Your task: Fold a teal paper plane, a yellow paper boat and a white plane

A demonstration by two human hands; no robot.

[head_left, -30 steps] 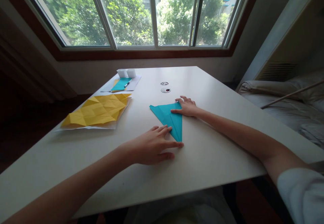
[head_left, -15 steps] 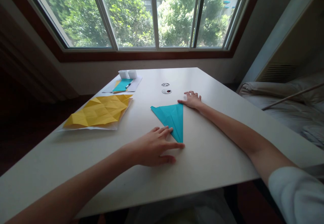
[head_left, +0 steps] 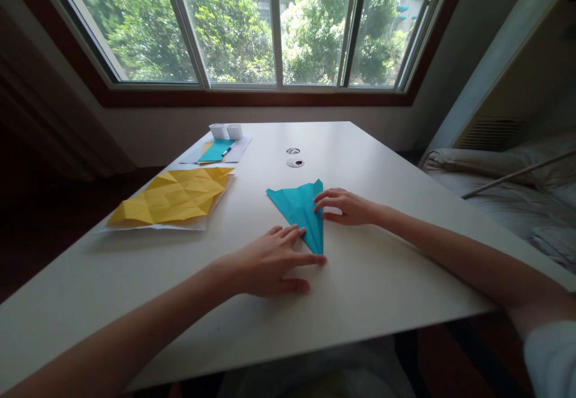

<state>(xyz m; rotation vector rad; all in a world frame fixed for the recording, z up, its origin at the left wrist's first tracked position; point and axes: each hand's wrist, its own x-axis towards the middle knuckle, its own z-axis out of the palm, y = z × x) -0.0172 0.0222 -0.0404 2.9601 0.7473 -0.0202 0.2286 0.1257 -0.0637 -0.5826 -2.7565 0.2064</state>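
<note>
A folded turquoise sheet of paper (head_left: 294, 203), roughly triangular with its point toward me, lies on the white table. My left hand (head_left: 274, 263) rests at its lower left with the fingers spread. One of its fingertips touches the slanted left edge and another lies at the bottom point. From the right, my right hand (head_left: 348, 206) lays its bent fingertips on the paper's right part. Its thumb is apart from the fingers, near the right edge. The paper's upper right corner stands slightly raised.
Creased yellow paper (head_left: 175, 197) lies over white paper on the left. Farther back are a smaller turquoise sheet (head_left: 215, 150), a pen (head_left: 228, 149) and small white boxes (head_left: 234, 131). Two round inserts (head_left: 295, 162) sit in the table (head_left: 382, 266). A window is beyond.
My right hand has moved from the paper's upper right corner toward me, onto its right side. That corner now lifts a little. My left hand stays in place.
</note>
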